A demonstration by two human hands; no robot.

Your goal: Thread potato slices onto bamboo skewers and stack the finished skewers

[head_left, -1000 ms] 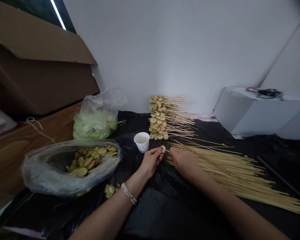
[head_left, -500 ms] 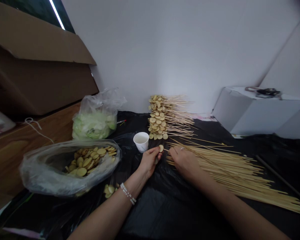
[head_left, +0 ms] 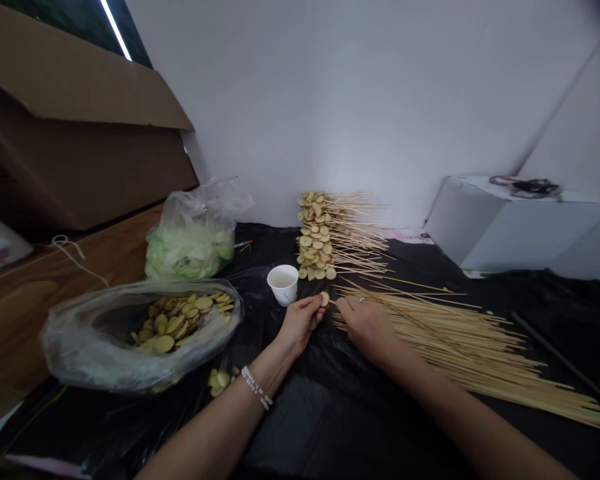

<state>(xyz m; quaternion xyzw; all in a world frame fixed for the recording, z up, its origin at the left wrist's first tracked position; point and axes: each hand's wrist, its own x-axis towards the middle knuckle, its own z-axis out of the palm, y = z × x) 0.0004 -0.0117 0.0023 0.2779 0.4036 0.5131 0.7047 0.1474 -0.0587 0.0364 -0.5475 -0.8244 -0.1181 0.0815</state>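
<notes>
Black plastic sheeting (head_left: pixel 320 420) nearest the wearer, wrinkled; a few loose slices (head_left: pixel 220 380) lie on it by the left forearm. Left hand (head_left: pixel 298 327): fingers pinched on a single potato slice (head_left: pixel 325 299), held up between the two hands, just right of the paper cup (head_left: pixel 283 287). Right hand (head_left: pixel 369 327): fingers closed on a bamboo skewer (head_left: pixel 333 303), only a short length showing.

Hazards, as judged: a push too near the rim could split the slice; a wet face could slip and let the point meet the left fingertips. The right forearm, lying over the loose skewers (head_left: pixel 470 353), could drag some askew.

Skewer's visible length runs roughly crosswise, front end toward the left hand; its rear is hidden by the right fingers. Slice stands on edge, a broad face turned partly to the wearer. Whether it is pierced, cannot tell.

Beyond: open plastic bag (head_left: pixel 95 357) of slices to the left; farther, loaded skewers (head_left: pixel 316 243) stacked near the wall (head_left: pixel 280 107), slices at left, bare sticks rightward.
</notes>
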